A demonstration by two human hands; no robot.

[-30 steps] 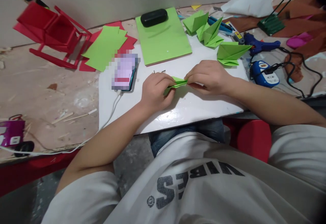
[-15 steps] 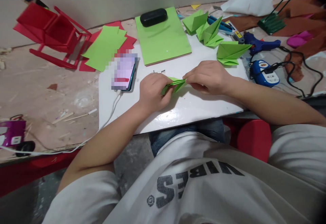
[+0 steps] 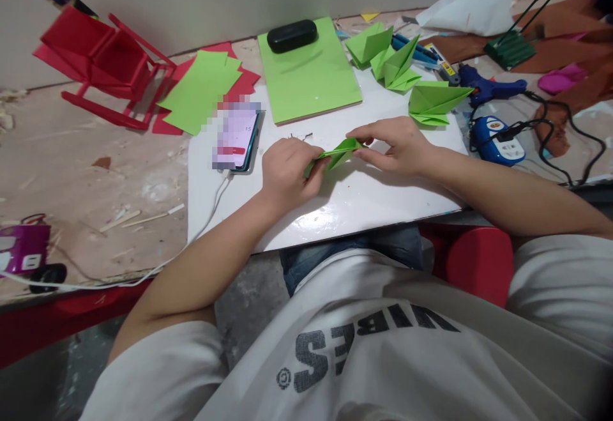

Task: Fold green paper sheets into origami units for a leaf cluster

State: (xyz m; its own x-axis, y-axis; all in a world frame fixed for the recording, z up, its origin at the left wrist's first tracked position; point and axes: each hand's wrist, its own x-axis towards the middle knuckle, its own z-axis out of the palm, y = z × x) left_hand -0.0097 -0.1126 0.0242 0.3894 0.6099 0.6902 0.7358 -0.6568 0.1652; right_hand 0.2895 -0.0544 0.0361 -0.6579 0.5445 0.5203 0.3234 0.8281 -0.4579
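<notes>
A folded piece of green paper (image 3: 341,153) is held just above the white board (image 3: 306,216). My left hand (image 3: 290,168) is closed on its left end, thumb below and fingers on top. At the other end my right hand (image 3: 390,145) has its thumb and index finger around the paper's right tip, where the layers now stand apart. Several finished-looking green folded paper pieces (image 3: 395,66) sit beyond my right hand, the closest one (image 3: 438,103) at the board's far right corner.
A phone (image 3: 239,137) on a white cable lies left of my hands. Behind are a green sheet stack (image 3: 311,89) with a black case (image 3: 292,36), loose green sheets (image 3: 201,89) and a red paper rocking chair (image 3: 105,66). To the right lie a blue glue gun (image 3: 493,85) and a power socket (image 3: 498,140).
My right thumb and index finger have spread apart at the paper's right end. The layers there have opened out, while my left hand keeps its hold. The view has shifted slightly.
</notes>
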